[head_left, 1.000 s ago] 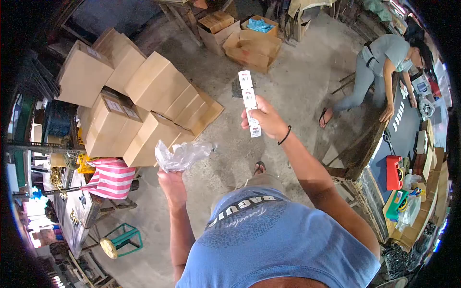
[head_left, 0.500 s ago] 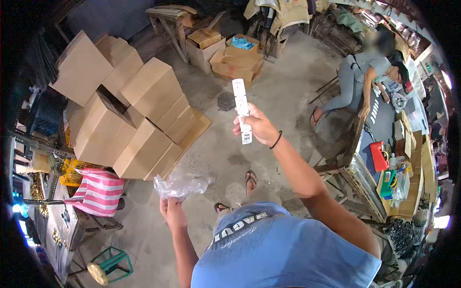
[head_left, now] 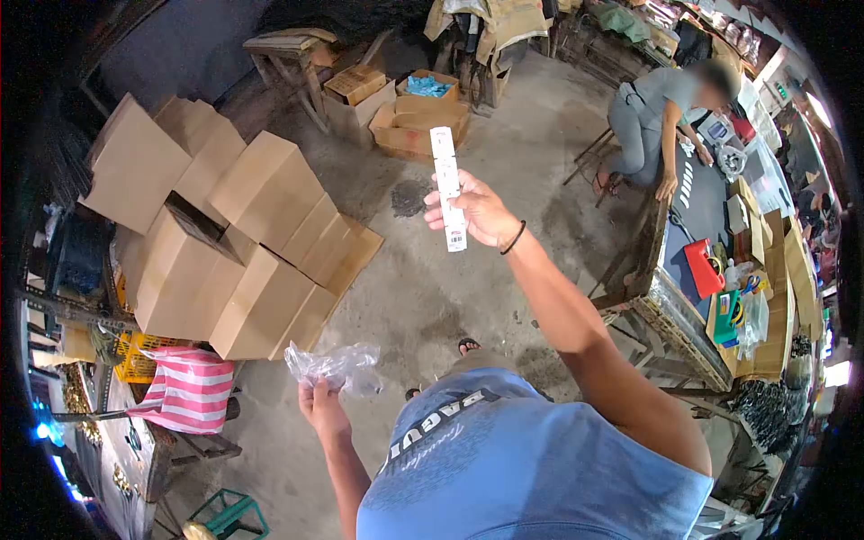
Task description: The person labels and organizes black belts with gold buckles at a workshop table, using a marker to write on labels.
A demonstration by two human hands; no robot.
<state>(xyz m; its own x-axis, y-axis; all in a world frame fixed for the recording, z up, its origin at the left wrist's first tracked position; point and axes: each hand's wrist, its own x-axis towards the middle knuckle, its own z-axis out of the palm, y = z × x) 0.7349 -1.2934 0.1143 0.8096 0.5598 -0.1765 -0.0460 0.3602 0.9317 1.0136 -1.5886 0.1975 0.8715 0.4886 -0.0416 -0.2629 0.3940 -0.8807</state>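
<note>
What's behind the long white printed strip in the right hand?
Fingers of the right hand pass behind the white strip, tips showing past its edge. Beyond lie grey floor and an open brown cardboard box. The strip's back and whatever it covers cannot be seen.

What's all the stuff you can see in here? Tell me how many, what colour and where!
label strip: 1, white, centre
plastic bag: 1, clear, lower left of centre
big boxes: several, brown, stacked left
smaller boxes: several, brown, top centre
blue bundle: 1, blue, in a smaller box
striped cloth or bag: 1, pink and white, left
crate: 1, yellow, left
stool: 1, green, bottom left
table: 1, dark-topped, right
red dispenser: 1, red, on that table
other person: 1, grey clothes, upper right
edge clutter: too jumbled to count, mixed colours
shirt: 1, blue, bottom
wristband: 1, black, right wrist
left grip: 1, bare, holding the plastic bag
right grip: 1, bare, holding the label strip
</note>
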